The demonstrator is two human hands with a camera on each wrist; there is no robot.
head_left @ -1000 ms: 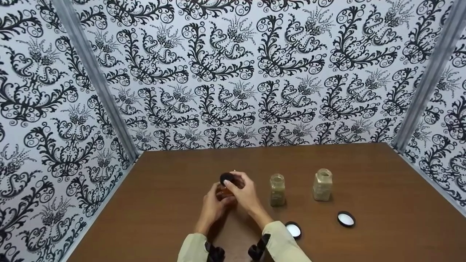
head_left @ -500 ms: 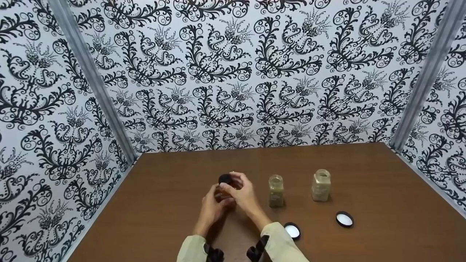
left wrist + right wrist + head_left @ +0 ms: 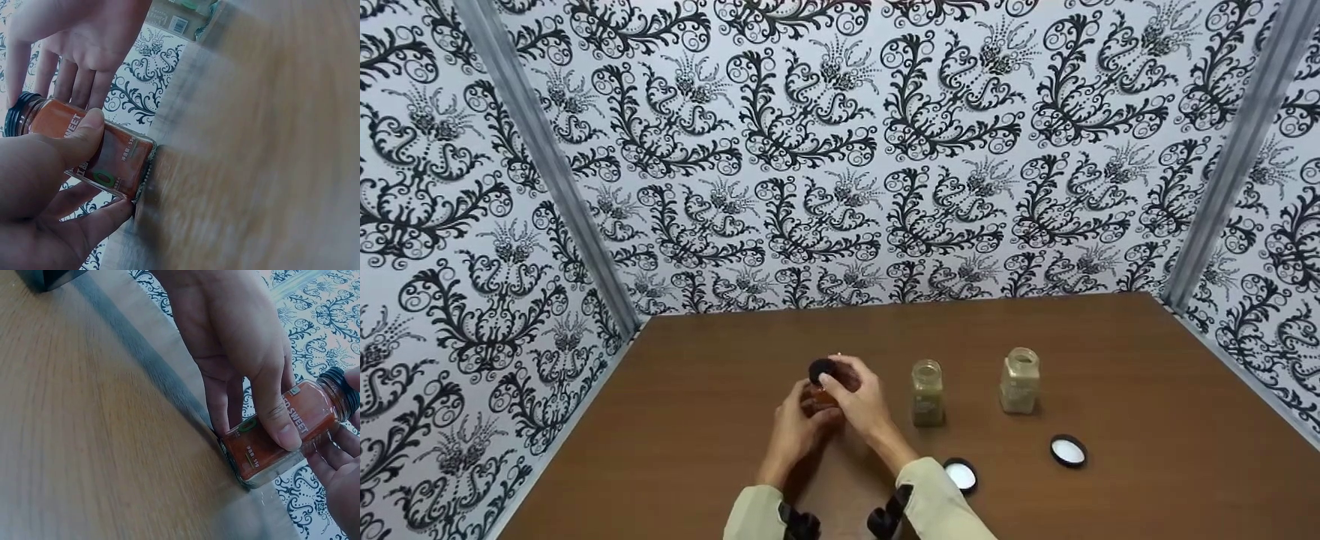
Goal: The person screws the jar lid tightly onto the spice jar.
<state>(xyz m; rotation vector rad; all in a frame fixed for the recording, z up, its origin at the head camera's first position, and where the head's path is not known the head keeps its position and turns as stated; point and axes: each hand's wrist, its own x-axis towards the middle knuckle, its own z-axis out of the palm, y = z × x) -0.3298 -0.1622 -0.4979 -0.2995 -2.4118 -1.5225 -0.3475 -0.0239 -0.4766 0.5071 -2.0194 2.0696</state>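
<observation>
In the head view, both hands meet at a glass spice jar (image 3: 825,396) of orange-red powder with a black lid (image 3: 821,370), left of centre on the table. My left hand (image 3: 793,433) grips the jar's body; in the left wrist view its thumb lies across the labelled side (image 3: 121,154). My right hand (image 3: 864,396) pinches the lid, which sits on the jar's neck. The right wrist view shows the jar's base at the wooden surface and the right fingers by the lid (image 3: 340,385). Whether the lid is tight cannot be seen.
Right of the hands stand two lidless jars, one with greenish powder (image 3: 928,401) and one with paler beige powder (image 3: 1020,390). Two black lids lie white side up, one by the right sleeve (image 3: 960,475), another farther right (image 3: 1068,451). Patterned walls (image 3: 825,187) enclose the table.
The right thumb and fingers shift slightly at the lid while the left hand keeps its grip on the jar. The whole head view drifts a little; the other jars and lids stay put.
</observation>
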